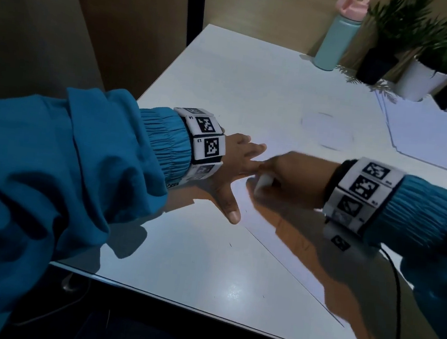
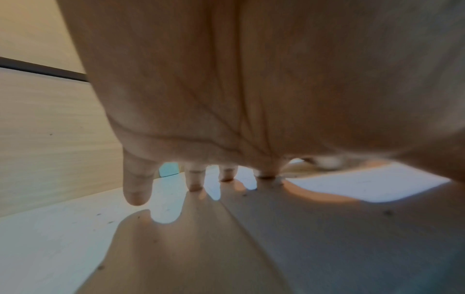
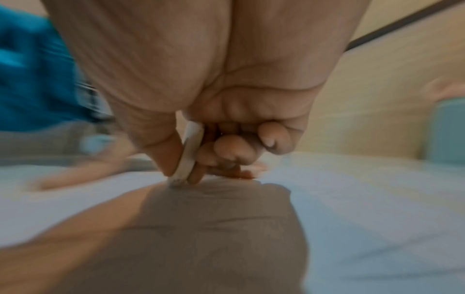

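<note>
right wrist view: the right hand (image 3: pixel 201 83) pinches a small white piece (image 3: pixel 188 153) between thumb and curled fingers, its lower end touching the paper sheet (image 1: pixel 304 261); the left hand (image 1: pixel 233 167) lies flat beside it, fingers spread.

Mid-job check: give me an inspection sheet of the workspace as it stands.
Surface: white table, glossy.
Job's things: sheet of paper lying flat; small white piece, perhaps an eraser, tip on it.
Clutter: paper stack, teal bottle, two potted plants at the far side.
Hands: left hand presses flat on the sheet; right hand pinches the white piece.
Cables: black cable by the right wrist.
Surroundings: wood-look wall.
</note>
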Available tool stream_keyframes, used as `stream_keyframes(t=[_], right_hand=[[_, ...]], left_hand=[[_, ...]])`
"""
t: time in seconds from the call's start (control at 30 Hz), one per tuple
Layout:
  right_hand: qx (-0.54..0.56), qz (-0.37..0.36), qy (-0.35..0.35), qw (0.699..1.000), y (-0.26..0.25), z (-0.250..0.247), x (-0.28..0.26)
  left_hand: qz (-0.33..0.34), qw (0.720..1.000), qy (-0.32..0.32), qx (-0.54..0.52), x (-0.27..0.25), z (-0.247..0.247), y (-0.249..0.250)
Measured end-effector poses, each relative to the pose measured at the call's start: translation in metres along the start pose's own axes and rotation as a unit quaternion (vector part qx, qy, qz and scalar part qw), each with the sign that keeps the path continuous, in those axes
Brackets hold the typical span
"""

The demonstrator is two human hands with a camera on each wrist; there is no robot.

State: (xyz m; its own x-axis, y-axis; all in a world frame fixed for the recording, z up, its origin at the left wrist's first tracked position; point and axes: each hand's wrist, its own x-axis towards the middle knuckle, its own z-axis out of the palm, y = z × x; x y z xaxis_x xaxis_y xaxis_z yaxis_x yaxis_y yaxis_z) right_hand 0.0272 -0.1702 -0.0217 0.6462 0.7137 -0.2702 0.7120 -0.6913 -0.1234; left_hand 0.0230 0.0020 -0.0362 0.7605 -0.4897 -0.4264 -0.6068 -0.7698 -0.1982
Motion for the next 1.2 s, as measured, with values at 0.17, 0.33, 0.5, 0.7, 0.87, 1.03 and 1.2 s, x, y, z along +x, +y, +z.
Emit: stream_keyframes(t=[0.17, 0.33, 0.5, 0.7, 0.87, 1.03, 1.2], right_hand=[[-0.018, 0.096, 0.021, 0.995, 0.044, -0.015, 0.013], [0.017, 0.056, 0.089, 0.994, 0.047, -0.022, -0.004], [0.048, 0.042, 0.073, 0.995, 0.039, -0.021, -0.013], [-0.032, 0.014, 0.041, 0.999, 0.031, -0.019, -0.002], [-0.09, 0.037, 0.005, 0.995, 0.023, -0.018, 0.002], [-0.106, -0.094, 0.009, 0.99, 0.004, -0.005, -0.018], [-0.153, -0.019, 0.013, 0.988, 0.036, -0.022, 0.0]], left_hand=[[-0.006, 1.0, 0.007, 0.009, -0.001, -0.001, 0.001], [-0.012, 0.999, -0.026, -0.015, -0.004, -0.004, -0.002], [-0.023, 0.998, -0.05, 0.012, -0.013, -0.014, 0.002], [-0.024, 0.998, -0.029, -0.056, -0.004, -0.017, 0.003], [-0.024, 0.998, -0.008, -0.053, 0.004, -0.003, 0.003], [-0.007, 0.998, -0.024, -0.05, 0.005, -0.005, -0.003], [-0.011, 0.999, -0.014, -0.039, 0.006, -0.002, -0.001]])
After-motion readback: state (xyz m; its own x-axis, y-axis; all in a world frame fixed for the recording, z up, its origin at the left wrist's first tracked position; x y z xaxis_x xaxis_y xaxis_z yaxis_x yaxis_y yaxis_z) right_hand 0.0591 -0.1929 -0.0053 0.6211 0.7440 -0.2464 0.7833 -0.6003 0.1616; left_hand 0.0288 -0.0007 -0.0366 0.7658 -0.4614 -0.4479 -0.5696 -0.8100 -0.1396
